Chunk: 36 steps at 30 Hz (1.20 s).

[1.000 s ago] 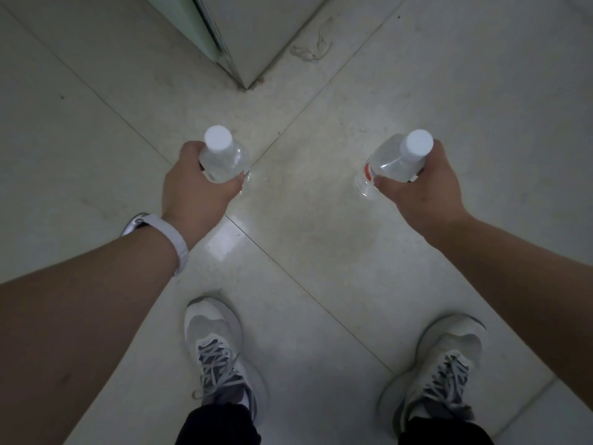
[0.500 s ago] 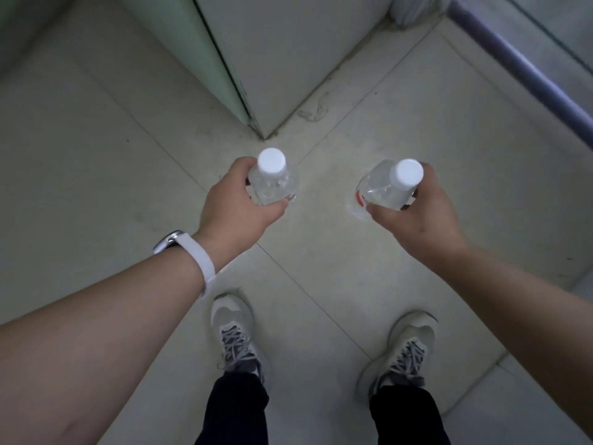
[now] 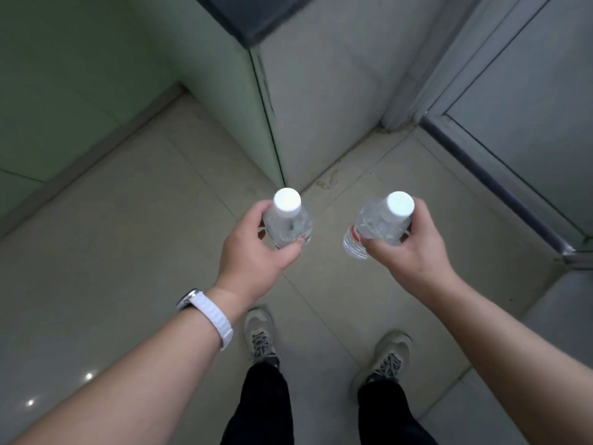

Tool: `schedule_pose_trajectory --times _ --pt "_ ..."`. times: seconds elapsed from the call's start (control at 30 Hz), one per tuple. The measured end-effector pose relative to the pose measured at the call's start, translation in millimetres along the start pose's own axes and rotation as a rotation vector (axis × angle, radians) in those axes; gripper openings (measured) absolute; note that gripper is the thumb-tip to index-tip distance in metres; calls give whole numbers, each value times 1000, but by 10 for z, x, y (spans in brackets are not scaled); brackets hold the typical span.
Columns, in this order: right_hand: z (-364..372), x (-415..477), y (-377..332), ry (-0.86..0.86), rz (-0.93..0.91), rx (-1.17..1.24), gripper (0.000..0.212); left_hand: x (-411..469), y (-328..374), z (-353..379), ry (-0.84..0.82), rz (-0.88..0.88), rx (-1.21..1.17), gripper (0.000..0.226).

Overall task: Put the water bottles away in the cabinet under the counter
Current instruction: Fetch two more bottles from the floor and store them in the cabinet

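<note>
Left grip [image 3: 253, 252] is wrapped round one water bottle [image 3: 288, 224], held upright, cap up, and the cabinet [image 3: 321, 107] corner is dead ahead just past it. Right grip [image 3: 414, 248] clutches the other bottle [image 3: 375, 228], tilted base-left, a bit further from that corner. There's open floor [image 3: 128, 252] on the left, but the door frame [image 3: 500, 175] crowds the right.

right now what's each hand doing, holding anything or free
Left hand: closed around a clear water bottle, white cap up.
Right hand: closed around the other water bottle, tilted, white cap up.
</note>
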State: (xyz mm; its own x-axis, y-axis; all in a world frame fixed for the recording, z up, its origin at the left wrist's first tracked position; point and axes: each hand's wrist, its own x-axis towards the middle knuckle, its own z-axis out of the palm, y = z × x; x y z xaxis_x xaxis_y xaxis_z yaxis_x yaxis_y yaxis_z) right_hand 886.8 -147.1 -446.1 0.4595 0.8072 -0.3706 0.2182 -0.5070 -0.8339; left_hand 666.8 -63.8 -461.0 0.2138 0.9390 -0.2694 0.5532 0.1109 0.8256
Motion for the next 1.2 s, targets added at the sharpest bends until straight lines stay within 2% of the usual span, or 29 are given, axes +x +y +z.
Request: schedule_pose_trajectory --times 0.37,0.73,1.0,1.2 --pt "-136 -747 -1725 -15 -95 71 63 -335 1100 -1433 101 72 -92 58" --pt "204 -1286 -3180 -22 -235 101 50 -514 1608 -2847 196 186 -239 55" --pt "577 -1460 -3762 -67 -275 143 57 -589 1684 -3480 253 251 -284 54" --pt "766 -1310 -4029 -164 -332 130 51 -575 1731 -3676 319 236 -294 48"
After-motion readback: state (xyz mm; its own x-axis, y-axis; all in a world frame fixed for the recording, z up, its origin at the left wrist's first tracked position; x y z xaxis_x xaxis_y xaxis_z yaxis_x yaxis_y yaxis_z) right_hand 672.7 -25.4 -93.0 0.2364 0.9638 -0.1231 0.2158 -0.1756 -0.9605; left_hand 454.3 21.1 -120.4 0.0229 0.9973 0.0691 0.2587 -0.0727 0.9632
